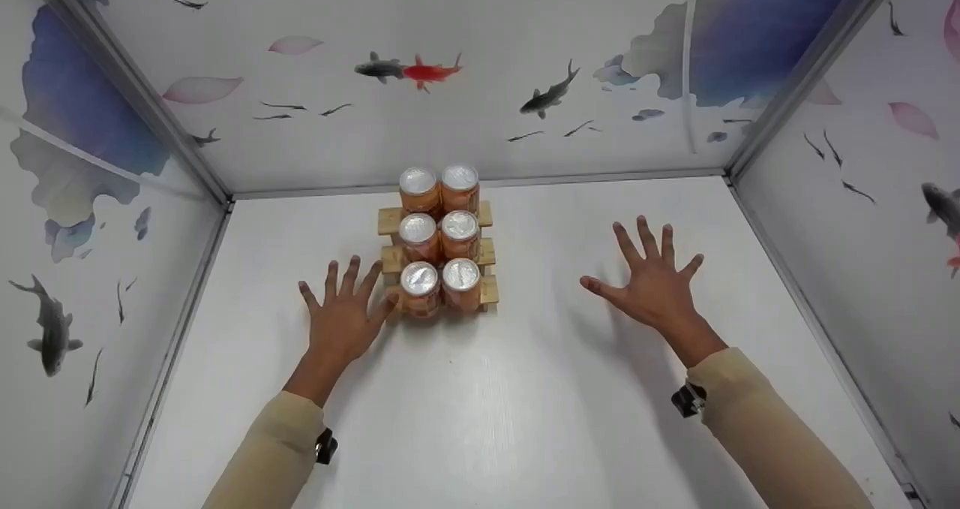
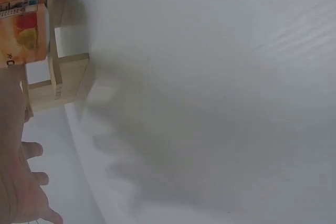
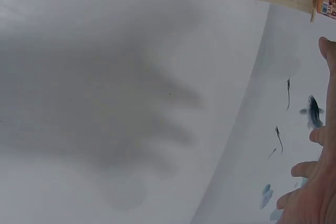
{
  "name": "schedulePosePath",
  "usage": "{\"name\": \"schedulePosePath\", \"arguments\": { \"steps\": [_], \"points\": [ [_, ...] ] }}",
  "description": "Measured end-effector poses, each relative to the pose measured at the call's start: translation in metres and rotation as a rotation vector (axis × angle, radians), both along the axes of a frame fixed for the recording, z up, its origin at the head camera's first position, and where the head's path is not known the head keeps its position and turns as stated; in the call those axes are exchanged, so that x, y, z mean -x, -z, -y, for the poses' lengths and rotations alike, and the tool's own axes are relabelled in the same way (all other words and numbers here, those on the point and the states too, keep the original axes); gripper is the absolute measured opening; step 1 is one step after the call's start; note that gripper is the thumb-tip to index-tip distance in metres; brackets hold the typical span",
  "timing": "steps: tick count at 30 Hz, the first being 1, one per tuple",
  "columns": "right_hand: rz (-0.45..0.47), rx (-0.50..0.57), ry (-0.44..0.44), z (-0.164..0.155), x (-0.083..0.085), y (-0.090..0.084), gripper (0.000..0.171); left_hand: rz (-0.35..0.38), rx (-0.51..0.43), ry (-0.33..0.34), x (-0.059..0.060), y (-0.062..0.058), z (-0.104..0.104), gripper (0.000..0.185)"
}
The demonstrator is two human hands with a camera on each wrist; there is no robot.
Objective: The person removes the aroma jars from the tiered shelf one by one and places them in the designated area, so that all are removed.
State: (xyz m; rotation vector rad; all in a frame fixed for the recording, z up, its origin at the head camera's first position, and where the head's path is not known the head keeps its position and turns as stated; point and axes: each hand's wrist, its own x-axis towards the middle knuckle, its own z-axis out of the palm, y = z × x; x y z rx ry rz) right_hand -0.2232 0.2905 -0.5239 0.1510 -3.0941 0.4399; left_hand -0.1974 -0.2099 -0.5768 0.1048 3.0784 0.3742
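Several orange cans (image 1: 460, 239) with silvery lids stand upright in two columns on a small slatted wooden rack (image 1: 390, 221). My left hand (image 1: 343, 327) is spread beside the rack's left side, its thumb close to the nearest left can; whether it touches cannot be told. In the left wrist view, a can's printed side (image 2: 23, 35) and the rack's wooden slats (image 2: 73, 72) show above that hand. My right hand (image 1: 656, 287) hovers with fingers spread over the white surface, well to the right of the cans, holding nothing.
A white tabletop (image 1: 465, 419) lies under everything. Upright panels printed with fish and petals enclose it at the back (image 1: 480, 134), left (image 1: 90, 269) and right (image 1: 862, 194). The rack stands near the back panel's lower edge.
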Motion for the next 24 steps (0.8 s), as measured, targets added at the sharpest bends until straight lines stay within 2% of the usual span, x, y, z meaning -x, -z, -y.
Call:
{"name": "schedulePosePath", "arguments": {
  "steps": [10,17,24],
  "points": [
    [-0.004,0.008,-0.037,0.025,0.000,0.003,0.118,0.044,0.015,-0.003,-0.002,0.007,-0.008,0.080],
    [-0.052,0.046,-0.083,0.041,0.001,0.006,0.114,0.056,0.093,0.044,-0.002,0.012,-0.016,0.068],
    [-0.069,0.091,-0.133,0.063,0.000,0.004,0.112,0.075,0.041,0.034,-0.001,0.015,-0.022,0.065]
  ]
}}
